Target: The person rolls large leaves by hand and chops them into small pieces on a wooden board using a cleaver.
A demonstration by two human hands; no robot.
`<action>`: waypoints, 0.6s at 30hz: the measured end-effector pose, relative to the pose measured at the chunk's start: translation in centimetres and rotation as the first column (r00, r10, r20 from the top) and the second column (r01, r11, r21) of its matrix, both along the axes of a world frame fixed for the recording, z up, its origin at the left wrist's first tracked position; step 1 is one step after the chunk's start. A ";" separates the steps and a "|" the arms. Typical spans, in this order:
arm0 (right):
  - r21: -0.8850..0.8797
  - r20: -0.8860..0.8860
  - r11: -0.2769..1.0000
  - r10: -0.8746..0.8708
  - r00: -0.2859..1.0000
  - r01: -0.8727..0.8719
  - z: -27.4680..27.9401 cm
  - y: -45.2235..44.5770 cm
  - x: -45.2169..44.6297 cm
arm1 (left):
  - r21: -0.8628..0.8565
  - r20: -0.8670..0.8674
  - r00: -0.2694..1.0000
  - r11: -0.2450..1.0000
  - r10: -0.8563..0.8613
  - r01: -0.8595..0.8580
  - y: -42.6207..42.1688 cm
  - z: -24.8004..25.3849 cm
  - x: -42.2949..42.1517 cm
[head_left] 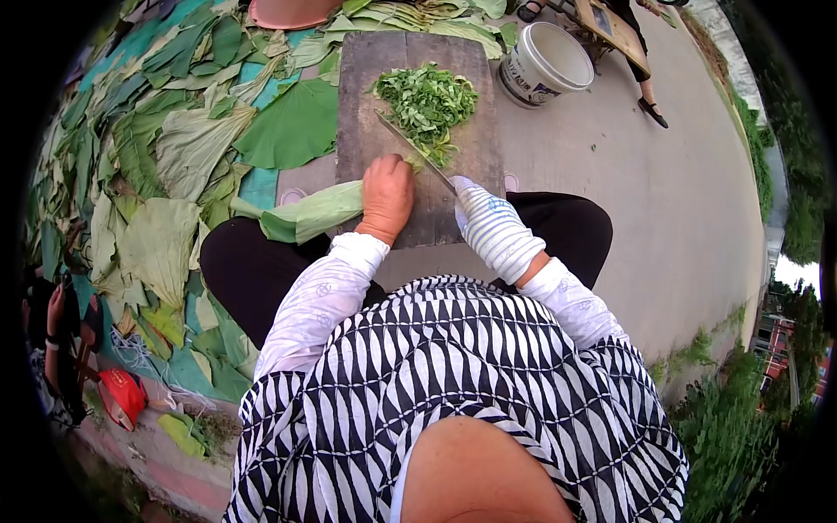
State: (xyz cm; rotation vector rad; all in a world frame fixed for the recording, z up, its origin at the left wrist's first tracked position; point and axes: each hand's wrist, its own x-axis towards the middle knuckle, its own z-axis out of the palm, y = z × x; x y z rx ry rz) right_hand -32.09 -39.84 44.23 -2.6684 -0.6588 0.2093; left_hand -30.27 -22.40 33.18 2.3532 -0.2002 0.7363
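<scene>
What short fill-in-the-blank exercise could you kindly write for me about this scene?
The gloved hand that holds the knife is the person's ____ one.
The leaf bundle is in the other hand, which is ____.
On the wooden board lies a pile of greens that have been ____ into small pieces.
The bucket beside the board is mostly ____ in colour.
Missing words: right; bare; chopped; white.

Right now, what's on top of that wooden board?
A pile of chopped greens, plus the knife and bare left hand over it. The wood directly beneath the pile is hidden.
</scene>
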 end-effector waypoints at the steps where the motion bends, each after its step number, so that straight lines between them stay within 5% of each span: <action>1: -0.015 0.011 0.999 0.046 0.999 -0.046 0.6 -0.5 -0.9 | 0.000 0.035 0.999 1.000 0.003 -0.003 0.0 0.0 0.1; 18: -0.131 -0.153 0.988 0.062 0.986 -0.082 -0.2 0.4 0.8 | 0.024 0.020 1.000 1.000 0.007 -0.007 -0.2 -0.1 0.4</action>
